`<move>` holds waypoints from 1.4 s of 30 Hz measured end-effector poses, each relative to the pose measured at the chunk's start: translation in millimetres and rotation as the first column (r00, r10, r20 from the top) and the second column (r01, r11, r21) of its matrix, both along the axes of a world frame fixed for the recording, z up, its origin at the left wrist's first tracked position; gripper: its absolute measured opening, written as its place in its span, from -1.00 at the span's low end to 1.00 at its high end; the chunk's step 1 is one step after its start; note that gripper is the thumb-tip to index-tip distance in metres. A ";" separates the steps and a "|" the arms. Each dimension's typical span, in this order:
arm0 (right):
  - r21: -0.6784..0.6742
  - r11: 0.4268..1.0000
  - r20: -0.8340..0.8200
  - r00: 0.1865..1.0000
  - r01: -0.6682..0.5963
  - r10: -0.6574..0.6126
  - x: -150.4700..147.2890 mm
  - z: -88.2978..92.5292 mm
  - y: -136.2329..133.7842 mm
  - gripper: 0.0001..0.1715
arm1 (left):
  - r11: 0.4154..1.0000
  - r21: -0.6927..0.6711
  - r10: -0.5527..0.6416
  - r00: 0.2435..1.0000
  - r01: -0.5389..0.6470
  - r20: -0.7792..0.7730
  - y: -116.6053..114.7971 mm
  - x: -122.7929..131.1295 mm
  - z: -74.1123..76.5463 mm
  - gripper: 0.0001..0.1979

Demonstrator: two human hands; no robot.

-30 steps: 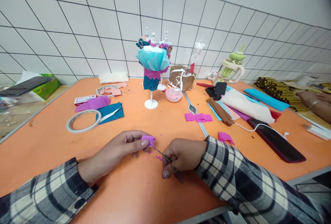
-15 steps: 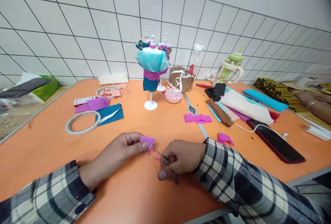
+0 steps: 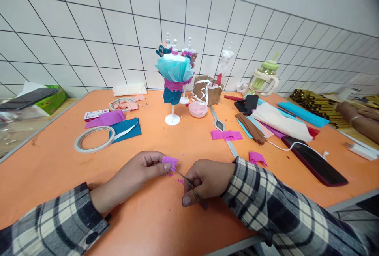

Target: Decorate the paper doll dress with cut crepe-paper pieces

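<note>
Head view: left hand (image 3: pixel 144 167) pinches small ragged-edged purple crepe-paper piece (image 3: pixel 169 162) over flat orange tabletop (image 3: pixel 133 224). Right hand (image 3: pixel 209 178), closed around slim metal scissors (image 3: pixel 184 177), brings blades in from four o'clock, tips at paper. Small magenta paper scraps (image 3: pixel 180 181) lie at five o'clock. Compared with second ago, right thumb (image 3: pixel 186 200) sits slightly closer to left hand; paper stays pinched, so trimming seems ongoing.

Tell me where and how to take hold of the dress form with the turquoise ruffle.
Probably best pinch the dress form by its thin white stem, from the near side: it stands upright, the stem is bare between teal skirt and round base, and other forms stand behind.
</note>
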State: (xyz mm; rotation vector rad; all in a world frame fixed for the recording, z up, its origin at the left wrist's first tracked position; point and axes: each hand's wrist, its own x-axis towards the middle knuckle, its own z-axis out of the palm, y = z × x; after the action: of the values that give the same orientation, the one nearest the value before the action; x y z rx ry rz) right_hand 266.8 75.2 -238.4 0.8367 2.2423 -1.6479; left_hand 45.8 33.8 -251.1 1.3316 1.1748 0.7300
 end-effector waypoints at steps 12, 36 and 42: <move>-0.013 1.000 -0.006 1.000 0.016 -0.017 0.1 -1.5 0.7 -0.51 | 0.995 0.100 0.017 0.998 -0.011 -0.057 -1.6 3.0 2.9 -0.78; -0.076 0.995 -0.046 0.997 0.058 -0.062 0.8 -3.9 1.0 -0.52 | 0.974 0.226 0.055 0.977 -0.007 -0.207 0.8 2.9 3.0 -0.72; -0.079 0.995 -0.057 0.996 0.060 -0.065 1.5 -4.4 0.4 -0.51 | 0.979 0.202 0.045 0.983 -0.009 -0.178 0.1 3.6 3.1 -0.76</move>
State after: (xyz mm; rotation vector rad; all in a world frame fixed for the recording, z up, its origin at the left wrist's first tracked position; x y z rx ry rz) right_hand 268.3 75.7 -242.8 0.8583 2.1964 -1.7977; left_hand 49.5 33.9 -248.0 1.5803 1.2923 0.7754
